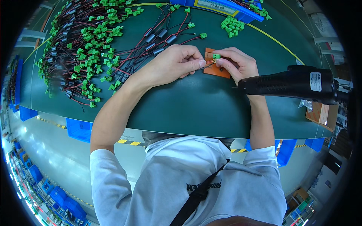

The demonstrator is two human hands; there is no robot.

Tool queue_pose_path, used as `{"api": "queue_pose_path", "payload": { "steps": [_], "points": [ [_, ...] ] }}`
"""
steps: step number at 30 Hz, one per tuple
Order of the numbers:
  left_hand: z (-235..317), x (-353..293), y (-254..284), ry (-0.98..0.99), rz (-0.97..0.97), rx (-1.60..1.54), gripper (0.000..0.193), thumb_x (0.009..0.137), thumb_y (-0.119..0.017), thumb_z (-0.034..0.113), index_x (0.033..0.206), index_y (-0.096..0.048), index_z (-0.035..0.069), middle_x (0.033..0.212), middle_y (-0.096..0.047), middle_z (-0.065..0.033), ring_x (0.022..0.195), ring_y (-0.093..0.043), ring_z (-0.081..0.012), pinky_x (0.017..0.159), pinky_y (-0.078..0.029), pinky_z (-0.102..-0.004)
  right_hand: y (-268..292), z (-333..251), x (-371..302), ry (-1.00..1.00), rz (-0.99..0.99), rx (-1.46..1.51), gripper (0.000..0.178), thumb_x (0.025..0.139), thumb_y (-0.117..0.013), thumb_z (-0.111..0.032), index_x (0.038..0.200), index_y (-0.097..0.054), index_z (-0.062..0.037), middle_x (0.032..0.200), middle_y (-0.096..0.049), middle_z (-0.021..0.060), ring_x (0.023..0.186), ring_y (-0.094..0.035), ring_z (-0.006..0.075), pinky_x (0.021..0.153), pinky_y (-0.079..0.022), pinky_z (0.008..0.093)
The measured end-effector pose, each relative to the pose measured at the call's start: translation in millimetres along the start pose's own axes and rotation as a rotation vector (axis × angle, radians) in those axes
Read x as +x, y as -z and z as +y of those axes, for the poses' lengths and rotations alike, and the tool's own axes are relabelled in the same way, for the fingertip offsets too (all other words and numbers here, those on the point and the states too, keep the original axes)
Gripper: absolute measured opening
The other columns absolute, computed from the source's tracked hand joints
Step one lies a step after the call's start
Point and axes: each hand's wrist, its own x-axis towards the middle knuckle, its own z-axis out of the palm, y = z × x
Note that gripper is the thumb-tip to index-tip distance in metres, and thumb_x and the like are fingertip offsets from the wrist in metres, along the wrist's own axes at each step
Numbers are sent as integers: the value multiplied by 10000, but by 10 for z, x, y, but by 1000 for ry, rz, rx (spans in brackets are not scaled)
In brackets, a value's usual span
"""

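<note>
My left hand [175, 64] is closed, thumb and forefinger pinching thin dark wires [208, 65] near their bare ends. Facing it, my right hand [241, 64] grips a small green terminal connector [216, 56] between thumb and fingers. The wire ends meet the connector's near side; whether they sit inside it I cannot tell. Beneath both hands lies an orange-brown block [222, 73] on the green table. A black handheld power tool, seemingly an electric screwdriver [283, 83], crosses in front of my right wrist. Beyond my left hand spread red-and-black cables with grey cylinders [150, 38] and green connectors.
A large heap of similar cables [96, 41] covers the left of the table [181, 109]. Loose green connectors [232, 25] lie in a pile at the back, beside a blue bin [250, 16]. A cardboard box [323, 113] and a clear plastic bag [305, 103] sit at the right edge.
</note>
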Motion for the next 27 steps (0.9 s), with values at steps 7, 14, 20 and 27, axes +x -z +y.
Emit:
{"api": "queue_pose_path", "payload": {
  "steps": [7,14,20,27],
  "points": [
    [-18,-2,-3,-35,48,15,211,1079,-649,236,1048,-659,28,758,-522,52,663,-450,-25,568,-350,-214,-15,16,-4,66,16,-79,214,960,-732,-25,1171,-753,0,1024,-738,85,841,-708,143,742,-578,266],
    [-53,12,10,-47,30,-6,216,1078,-650,242,1040,-661,30,745,-516,57,663,-447,-31,578,-356,-218,-35,-8,3,131,33,-124,229,949,-728,1,1177,-751,2,1029,-737,97,822,-710,151,721,-581,272],
    [-54,10,-12,-52,32,6,228,1075,-655,249,1032,-664,25,725,-515,65,640,-434,-30,570,-349,-223,-47,-41,-5,169,53,-182,217,939,-733,-37,1154,-756,-41,1018,-713,122,871,-717,276,774,-586,345],
    [-46,5,14,-28,25,-13,239,1072,-659,251,1014,-668,20,705,-502,68,629,-417,-23,556,-326,-226,-66,-71,-4,238,90,-275,221,920,-755,-48,1140,-761,-60,1029,-709,113,891,-722,292,779,-596,371]
  ]
}}
